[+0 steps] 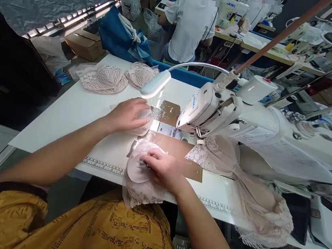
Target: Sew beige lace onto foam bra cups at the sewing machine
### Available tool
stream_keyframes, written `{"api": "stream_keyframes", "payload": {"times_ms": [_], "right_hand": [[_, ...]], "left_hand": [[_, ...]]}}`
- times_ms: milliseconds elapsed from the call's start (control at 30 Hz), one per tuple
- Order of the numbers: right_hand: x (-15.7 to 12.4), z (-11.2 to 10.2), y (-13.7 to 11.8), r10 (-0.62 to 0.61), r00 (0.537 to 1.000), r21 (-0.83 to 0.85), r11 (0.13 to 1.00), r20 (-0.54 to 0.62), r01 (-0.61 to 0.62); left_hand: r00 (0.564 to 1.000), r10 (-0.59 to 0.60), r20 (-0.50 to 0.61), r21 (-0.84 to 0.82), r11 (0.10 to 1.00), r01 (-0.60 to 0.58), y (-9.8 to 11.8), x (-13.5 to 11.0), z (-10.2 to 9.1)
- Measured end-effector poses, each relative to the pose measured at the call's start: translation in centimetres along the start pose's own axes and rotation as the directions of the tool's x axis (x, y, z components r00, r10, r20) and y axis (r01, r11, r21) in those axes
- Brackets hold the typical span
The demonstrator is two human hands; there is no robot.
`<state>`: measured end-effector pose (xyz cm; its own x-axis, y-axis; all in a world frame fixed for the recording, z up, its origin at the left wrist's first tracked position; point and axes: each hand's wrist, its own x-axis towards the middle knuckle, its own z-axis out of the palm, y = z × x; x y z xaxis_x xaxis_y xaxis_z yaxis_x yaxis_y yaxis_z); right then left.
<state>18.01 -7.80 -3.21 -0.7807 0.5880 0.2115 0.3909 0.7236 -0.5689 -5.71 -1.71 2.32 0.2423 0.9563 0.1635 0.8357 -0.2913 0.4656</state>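
Observation:
My left hand [130,115] lies on a pale lace bra piece [145,126] on the white sewing table [79,109], fingers curled over it, just left of the needle area. My right hand [163,167] presses down on a pale lace bra cup [137,178] at the table's front edge, its fingers pinched together on the fabric. The cup's lace edge hangs over the table toward my lap. A white sewing machine [214,106] stands to the right of both hands.
Two lace cups [107,79] lie at the table's far left. A heap of finished lace pieces [248,192] hangs off the right front. A gooseneck lamp [155,84] hovers above my left hand. A person in a white shirt [191,21] sits at another table behind.

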Motion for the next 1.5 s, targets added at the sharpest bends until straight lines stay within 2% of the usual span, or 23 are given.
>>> {"api": "stream_keyframes", "payload": {"times_ms": [67,133,200,267,367,433,500,567,700,833,933,1000,1067,1133,1267,1400,1500], "right_hand": [[0.3,-0.2,-0.1,-0.009,0.995,-0.091,0.996,0.104,0.019],[-0.1,-1.2,0.1,0.100,0.985,-0.153,0.985,0.141,-0.078],[-1.0,-2.8,0.7,0.270,0.953,-0.229,0.945,0.139,-0.234],[-2.1,-4.4,1.3,0.388,0.913,-0.258,0.901,0.122,-0.349],[-3.1,-5.9,1.8,0.422,0.906,-0.064,0.906,0.040,-0.419],[-2.8,-6.0,1.7,0.461,0.886,0.123,0.883,-0.050,-0.452],[-1.6,-5.5,1.5,0.509,0.856,0.259,0.842,-0.090,-0.473],[0.0,-4.7,1.3,0.517,0.853,0.323,0.821,-0.071,-0.471],[2.7,-2.9,1.3,0.465,0.884,0.325,0.844,-0.047,-0.426],[3.4,-2.1,1.5,0.487,0.873,0.434,0.792,-0.026,-0.429],[3.1,-2.0,1.6,0.494,0.869,0.563,0.717,0.005,-0.410],[2.9,-2.0,1.6,0.469,0.883,0.589,0.714,0.000,-0.379],[2.8,-2.0,1.6,0.439,0.898,0.584,0.736,-0.027,-0.342],[2.8,-2.0,1.6,0.425,0.904,0.599,0.737,-0.048,-0.314],[2.6,-1.9,1.4,0.451,0.888,0.645,0.705,-0.087,-0.295],[2.1,-2.1,1.6,0.450,0.885,0.579,0.756,-0.123,-0.304],[1.5,-2.3,2.0,0.470,0.873,0.565,0.758,-0.127,-0.325]], "left_hand": [[0.986,-0.116,0.120,0.033,0.993,0.112,-1.4,1.9,0.7],[0.955,-0.209,0.212,0.005,0.977,0.212,-2.5,3.1,1.4],[0.931,-0.227,0.284,-0.080,0.963,0.259,-3.3,3.2,1.8],[0.920,-0.176,0.351,-0.249,0.929,0.273,-3.6,2.6,2.0],[0.913,-0.064,0.402,-0.547,0.783,0.296,-3.5,1.3,2.1],[0.918,-0.020,0.396,-0.649,0.701,0.296,-3.1,0.7,2.3],[0.921,0.008,0.389,-0.702,0.651,0.290,-2.6,0.5,2.5],[0.920,0.034,0.390,-0.727,0.624,0.285,-2.1,0.4,2.5],[0.904,0.080,0.419,-0.744,0.602,0.291,-1.6,0.2,2.3],[0.904,0.130,0.408,-0.732,0.639,0.238,-1.9,0.0,2.0],[0.921,0.181,0.346,-0.655,0.749,0.098,-1.6,-0.2,2.1],[0.928,0.243,0.282,-0.571,0.820,-0.041,-1.0,-0.2,2.3],[0.919,0.315,0.235,-0.517,0.842,-0.156,-0.3,-0.3,2.7],[0.897,0.365,0.249,-0.528,0.828,-0.190,0.3,-0.3,3.3],[0.860,0.366,0.356,-0.631,0.773,-0.068,0.5,-0.2,4.4],[0.831,0.318,0.456,-0.696,0.710,0.110,0.1,-0.1,4.8],[0.823,0.313,0.473,-0.738,0.652,0.176,0.0,0.0,4.7]]}}
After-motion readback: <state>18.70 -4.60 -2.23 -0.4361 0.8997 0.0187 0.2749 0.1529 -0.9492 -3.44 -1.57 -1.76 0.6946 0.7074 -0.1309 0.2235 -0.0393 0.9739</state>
